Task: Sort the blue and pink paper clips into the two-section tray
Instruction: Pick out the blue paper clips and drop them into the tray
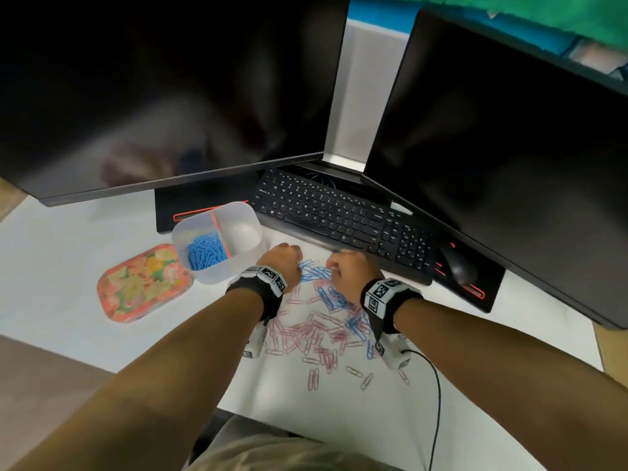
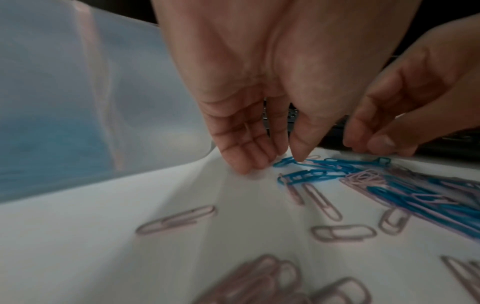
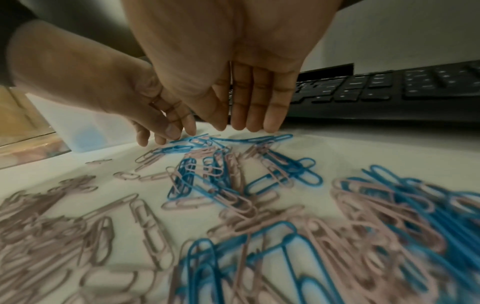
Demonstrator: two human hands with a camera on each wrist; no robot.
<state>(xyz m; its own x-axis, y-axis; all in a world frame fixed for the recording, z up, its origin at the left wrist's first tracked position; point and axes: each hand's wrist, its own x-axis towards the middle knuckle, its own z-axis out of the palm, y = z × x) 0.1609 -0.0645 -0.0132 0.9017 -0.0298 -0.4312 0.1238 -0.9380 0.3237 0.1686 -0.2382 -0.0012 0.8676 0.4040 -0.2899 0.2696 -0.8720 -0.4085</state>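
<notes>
A translucent two-section tray [image 1: 217, 273] stands left of my hands; its left section holds blue clips [image 1: 206, 252], its right section looks empty. Mixed blue paper clips [image 1: 314, 270] and pink paper clips [image 1: 306, 331] lie scattered on the white desk. My left hand [image 2: 275, 162] points fingers down, its thumb tip touching a blue clip [image 2: 285, 161] at the pile's far edge. My right hand [image 3: 233, 127] hovers with straight fingers just above blue clips [image 3: 259, 139], nothing visibly between them. The two hands are close together, right beside the tray wall [image 2: 78, 102].
A black keyboard [image 1: 339, 215] lies just beyond the hands, with a mouse [image 1: 457, 263] to its right. A floral tin lid [image 1: 142, 283] sits left of the tray. Two dark monitors [image 1: 170, 90] overhang the desk. A black cable [image 1: 438, 396] runs from my right wrist.
</notes>
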